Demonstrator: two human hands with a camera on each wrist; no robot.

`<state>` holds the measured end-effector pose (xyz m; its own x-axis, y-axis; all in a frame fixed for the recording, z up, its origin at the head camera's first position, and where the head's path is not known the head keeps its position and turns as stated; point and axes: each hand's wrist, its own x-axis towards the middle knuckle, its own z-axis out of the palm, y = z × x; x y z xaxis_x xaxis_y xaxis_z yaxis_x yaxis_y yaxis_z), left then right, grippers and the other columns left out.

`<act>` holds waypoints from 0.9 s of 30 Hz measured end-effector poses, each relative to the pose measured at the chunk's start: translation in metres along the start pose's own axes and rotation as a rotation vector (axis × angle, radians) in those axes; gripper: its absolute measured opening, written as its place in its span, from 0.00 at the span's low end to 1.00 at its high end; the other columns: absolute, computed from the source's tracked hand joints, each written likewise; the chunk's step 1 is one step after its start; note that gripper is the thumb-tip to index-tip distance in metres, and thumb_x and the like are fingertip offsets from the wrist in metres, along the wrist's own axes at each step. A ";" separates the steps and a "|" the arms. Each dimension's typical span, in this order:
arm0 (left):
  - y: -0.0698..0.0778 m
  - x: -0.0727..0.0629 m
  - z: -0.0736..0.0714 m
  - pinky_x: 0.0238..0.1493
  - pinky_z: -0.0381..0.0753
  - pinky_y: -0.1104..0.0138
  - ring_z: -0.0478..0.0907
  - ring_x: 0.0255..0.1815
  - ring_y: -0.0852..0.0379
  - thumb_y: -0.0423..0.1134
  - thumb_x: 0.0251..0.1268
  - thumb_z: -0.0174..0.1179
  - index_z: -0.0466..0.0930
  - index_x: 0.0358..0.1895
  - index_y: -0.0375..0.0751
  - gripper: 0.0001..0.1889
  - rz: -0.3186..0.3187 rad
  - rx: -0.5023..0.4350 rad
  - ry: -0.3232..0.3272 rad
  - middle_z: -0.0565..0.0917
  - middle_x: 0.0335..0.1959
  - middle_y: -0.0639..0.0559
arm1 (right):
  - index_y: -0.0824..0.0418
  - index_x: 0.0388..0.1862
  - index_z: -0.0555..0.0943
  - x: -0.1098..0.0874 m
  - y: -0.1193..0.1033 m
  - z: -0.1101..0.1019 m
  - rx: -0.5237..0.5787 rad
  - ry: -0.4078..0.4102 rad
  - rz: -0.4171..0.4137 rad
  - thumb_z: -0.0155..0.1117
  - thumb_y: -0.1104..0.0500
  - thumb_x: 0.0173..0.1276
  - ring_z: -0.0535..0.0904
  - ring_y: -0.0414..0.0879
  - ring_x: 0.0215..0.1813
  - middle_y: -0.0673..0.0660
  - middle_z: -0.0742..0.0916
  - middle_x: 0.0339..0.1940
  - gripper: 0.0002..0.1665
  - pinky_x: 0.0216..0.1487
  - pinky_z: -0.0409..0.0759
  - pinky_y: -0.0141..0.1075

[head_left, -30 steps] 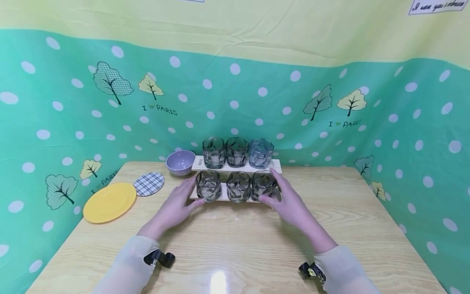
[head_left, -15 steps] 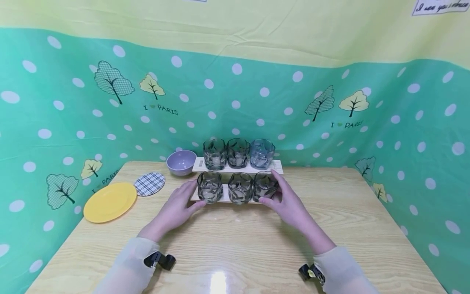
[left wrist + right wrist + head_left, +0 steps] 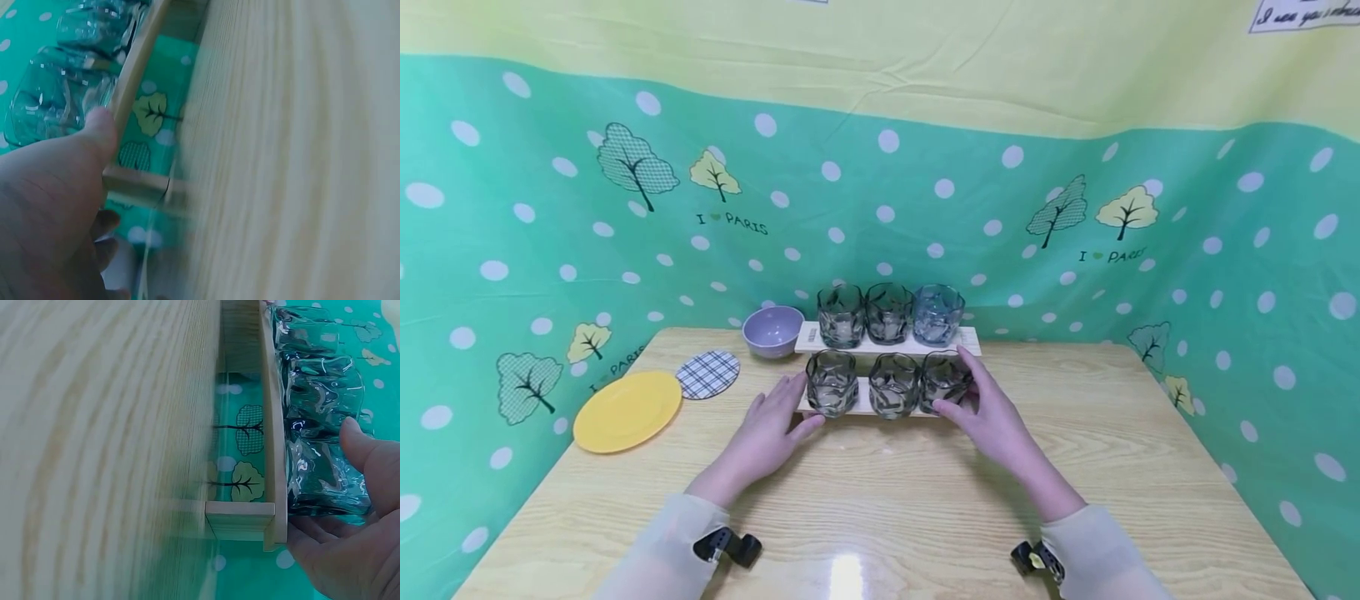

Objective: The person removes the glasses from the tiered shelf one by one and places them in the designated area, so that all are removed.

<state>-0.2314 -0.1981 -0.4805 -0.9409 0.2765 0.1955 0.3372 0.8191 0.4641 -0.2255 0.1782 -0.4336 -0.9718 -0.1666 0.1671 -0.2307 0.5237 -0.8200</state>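
A two-tier wooden rack [image 3: 880, 337] holds dark clear tumblers, three per tier. At the front tier's right end, my right hand [image 3: 1000, 421] holds the right glass [image 3: 945, 379], thumb on its near side and fingers round its far side. My left hand [image 3: 767, 429] lies beside the left glass [image 3: 832, 383], fingers loosely extended along the rack's left end. In the left wrist view, its thumb [image 3: 100, 122] is at the shelf edge, close to the glass. The middle glass [image 3: 893, 386] stands between them. Behind, the upper tier carries a bluish glass [image 3: 937, 315] at right.
A purple bowl [image 3: 773, 332] stands left of the rack, against the polka-dot cloth [image 3: 880, 183]. Farther left on the wooden table [image 3: 887, 500] lie a checked round coaster [image 3: 708, 375] and a yellow plate [image 3: 628, 412].
My left hand has drawn back slightly toward me from the left glass. The right hand keeps its hold on the right glass. The head view has shifted a little.
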 end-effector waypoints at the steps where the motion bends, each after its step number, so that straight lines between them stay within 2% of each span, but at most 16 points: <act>1: 0.001 0.000 0.001 0.84 0.47 0.28 0.53 0.89 0.32 0.64 0.84 0.58 0.53 0.89 0.32 0.48 0.000 0.001 0.002 0.60 0.87 0.33 | 0.48 0.95 0.50 0.000 0.000 0.000 -0.003 0.005 0.004 0.79 0.48 0.75 0.79 0.66 0.74 0.70 0.75 0.81 0.61 0.77 0.78 0.58; 8: 0.005 -0.003 0.007 0.85 0.50 0.30 0.54 0.88 0.31 0.60 0.85 0.60 0.52 0.89 0.32 0.47 -0.015 -0.043 0.009 0.61 0.87 0.33 | 0.48 0.94 0.54 0.000 0.002 0.001 -0.013 0.026 -0.005 0.79 0.50 0.75 0.85 0.61 0.66 0.67 0.80 0.74 0.59 0.69 0.85 0.56; 15: -0.003 -0.003 0.010 0.86 0.52 0.34 0.56 0.88 0.30 0.52 0.90 0.56 0.53 0.89 0.33 0.40 0.018 -0.119 0.043 0.61 0.87 0.32 | 0.46 0.94 0.54 0.002 0.003 0.002 -0.004 0.031 0.000 0.80 0.50 0.74 0.84 0.60 0.68 0.66 0.80 0.75 0.60 0.70 0.85 0.53; 18: -0.006 -0.003 0.011 0.86 0.53 0.35 0.57 0.87 0.31 0.51 0.92 0.51 0.53 0.90 0.34 0.37 0.029 -0.143 0.054 0.61 0.87 0.32 | 0.44 0.94 0.55 0.002 0.003 0.003 -0.017 0.041 0.015 0.81 0.47 0.72 0.86 0.55 0.57 0.64 0.84 0.67 0.61 0.58 0.89 0.48; 21: -0.007 -0.003 0.012 0.86 0.51 0.34 0.58 0.87 0.32 0.50 0.93 0.49 0.53 0.90 0.34 0.36 0.032 -0.158 0.055 0.60 0.87 0.32 | 0.41 0.94 0.55 0.003 0.001 0.004 -0.045 0.056 0.037 0.82 0.44 0.71 0.82 0.50 0.40 0.61 0.85 0.60 0.62 0.42 0.87 0.44; 23: -0.007 -0.002 0.012 0.86 0.50 0.34 0.58 0.87 0.31 0.49 0.93 0.49 0.53 0.90 0.34 0.35 0.035 -0.164 0.056 0.60 0.87 0.32 | 0.40 0.94 0.54 0.003 0.000 0.005 -0.052 0.062 0.056 0.82 0.42 0.70 0.78 0.50 0.32 0.62 0.85 0.63 0.62 0.36 0.83 0.44; 27: -0.007 -0.001 0.013 0.86 0.50 0.33 0.59 0.86 0.30 0.45 0.92 0.51 0.54 0.90 0.34 0.34 0.034 -0.169 0.065 0.62 0.86 0.31 | 0.39 0.94 0.53 0.002 -0.003 0.007 -0.069 0.074 0.085 0.81 0.38 0.70 0.80 0.48 0.28 0.64 0.79 0.79 0.63 0.38 0.83 0.45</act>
<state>-0.2330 -0.1971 -0.4953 -0.9268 0.2646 0.2666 0.3742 0.7124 0.5936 -0.2268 0.1705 -0.4346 -0.9883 -0.0589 0.1407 -0.1482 0.5899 -0.7938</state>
